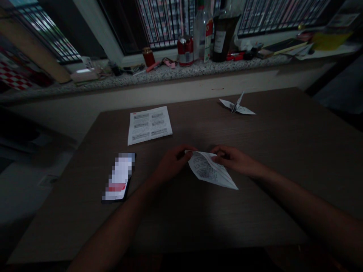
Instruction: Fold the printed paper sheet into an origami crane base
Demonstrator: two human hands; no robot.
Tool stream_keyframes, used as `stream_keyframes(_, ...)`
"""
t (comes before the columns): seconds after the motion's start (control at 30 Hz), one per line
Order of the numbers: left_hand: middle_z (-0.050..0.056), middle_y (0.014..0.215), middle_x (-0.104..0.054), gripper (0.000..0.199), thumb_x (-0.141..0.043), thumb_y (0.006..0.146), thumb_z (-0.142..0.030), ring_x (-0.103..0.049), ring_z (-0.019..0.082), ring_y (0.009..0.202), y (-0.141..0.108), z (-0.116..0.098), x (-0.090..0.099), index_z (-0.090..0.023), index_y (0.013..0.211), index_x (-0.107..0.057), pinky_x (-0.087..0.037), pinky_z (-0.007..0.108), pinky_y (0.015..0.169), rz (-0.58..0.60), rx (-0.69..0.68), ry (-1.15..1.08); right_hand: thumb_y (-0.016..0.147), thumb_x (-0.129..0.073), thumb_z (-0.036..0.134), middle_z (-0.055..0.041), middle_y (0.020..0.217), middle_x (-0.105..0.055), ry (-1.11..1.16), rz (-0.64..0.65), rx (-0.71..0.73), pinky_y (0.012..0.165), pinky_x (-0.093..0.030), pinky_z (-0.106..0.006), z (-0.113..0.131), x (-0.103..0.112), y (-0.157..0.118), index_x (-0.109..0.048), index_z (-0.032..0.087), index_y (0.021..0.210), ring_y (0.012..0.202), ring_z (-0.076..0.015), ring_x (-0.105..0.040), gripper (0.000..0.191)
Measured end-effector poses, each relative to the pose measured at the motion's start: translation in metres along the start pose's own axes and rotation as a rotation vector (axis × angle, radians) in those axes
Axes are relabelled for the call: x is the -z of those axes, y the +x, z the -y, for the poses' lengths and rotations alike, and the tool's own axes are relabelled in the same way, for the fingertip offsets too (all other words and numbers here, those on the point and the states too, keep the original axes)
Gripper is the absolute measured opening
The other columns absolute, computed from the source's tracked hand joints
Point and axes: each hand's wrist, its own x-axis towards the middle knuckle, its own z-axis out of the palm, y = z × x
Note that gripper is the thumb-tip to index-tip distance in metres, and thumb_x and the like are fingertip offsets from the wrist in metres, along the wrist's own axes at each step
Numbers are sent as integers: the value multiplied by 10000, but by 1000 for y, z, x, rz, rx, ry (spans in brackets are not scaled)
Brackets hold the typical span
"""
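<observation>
A partly folded sheet of printed paper [208,170] is held between my two hands over the middle of the table. At its upper left corner, my left hand [172,160] pinches the paper between thumb and fingers. My right hand [231,158] grips the upper right edge, its thumb on the near side and the other fingers curled. One pointed corner of the paper reaches toward the lower right, and the folds bulge slightly apart between the hands. Beyond them, a folded paper crane [237,107] stands near the table's far edge.
A folded printed sheet [150,124] lies at the back left of the brown table [181,223]. Nearer on the left is a phone [119,177] with its screen lit. Along the stone windowsill [170,74] stand a red can [185,51], a clear bottle [202,34], a dark bottle [222,37] and a jar [148,56].
</observation>
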Motion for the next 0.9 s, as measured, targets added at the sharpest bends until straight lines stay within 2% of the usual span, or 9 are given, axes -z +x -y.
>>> stream_keyframes(0.2,46,1161,-758,277,-558,992,-342,-693,238,1074,0,-1,-2,-235,1152,-758,-524,370,981,-18,-8,-22,920,-646,543,-16,797,-679,-2,106,-37,616,-448,-302,4,-7,-4,-657,198,998,699,-173,-617,354)
stream_keyframes(0.4,36,1149,-755,295,-539,986,-316,-696,232,1042,1,0,-4,-229,1183,-741,-545,366,936,-43,46,-80,919,-657,515,-9,788,-673,-13,91,-41,623,-442,-296,9,-8,-9,-670,194,994,710,-170,-616,329)
stream_keyframes(0.6,61,1138,-749,250,-552,975,-331,-703,235,1052,1,0,-8,-206,1081,-741,-570,365,934,-94,66,-223,898,-671,525,-20,811,-701,27,87,-53,642,-467,-313,8,-9,-10,-682,199,992,731,-188,-645,339)
stream_keyframes(0.77,62,1114,-747,264,-566,971,-332,-714,224,1004,2,5,-12,-217,1163,-706,-594,356,883,-124,57,-273,883,-687,530,-28,838,-720,62,74,-67,665,-490,-323,5,-12,-9,-681,206,982,758,-197,-670,340)
stream_keyframes(0.9,58,1078,-743,238,-544,961,-332,-709,223,1007,1,6,-12,-205,1060,-720,-589,352,883,-111,48,-249,868,-697,554,-40,860,-735,82,73,-98,687,-504,-340,6,-13,-10,-678,208,968,786,-213,-689,361)
